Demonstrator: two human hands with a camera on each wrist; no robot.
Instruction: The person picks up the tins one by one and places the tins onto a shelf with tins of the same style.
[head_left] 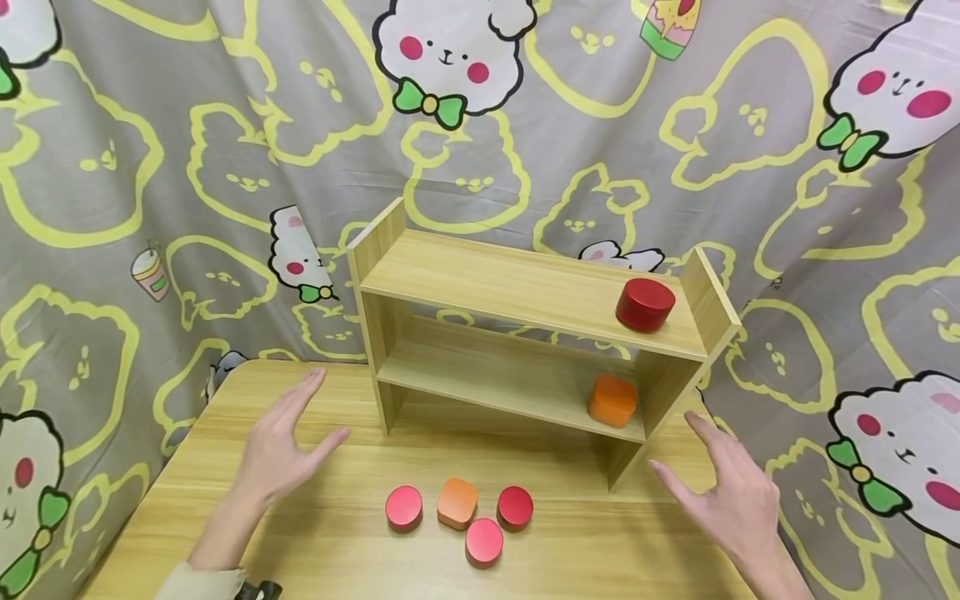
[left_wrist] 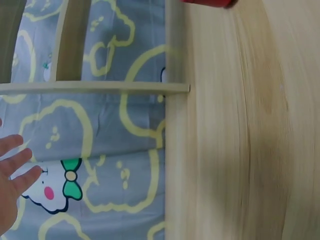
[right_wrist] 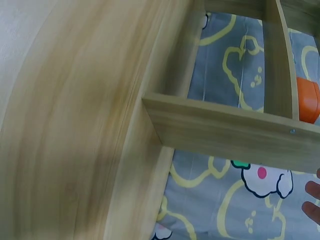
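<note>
Wooden table (head_left: 330, 550) with a shelf (head_left: 525, 292) between both hands (head_left: 283, 446) (head_left: 731, 496).

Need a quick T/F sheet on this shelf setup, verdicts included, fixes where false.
1. A dark red cylinder sits on the upper board. True.
2. The shelved orange block is at the left end of the lower board. False: it is at the right end.
3. Three red pieces and one orange piece lie on the table. True.
4. The left hand grips a red piece. False: it holds nothing.
5. The right hand is empty. True.
</note>
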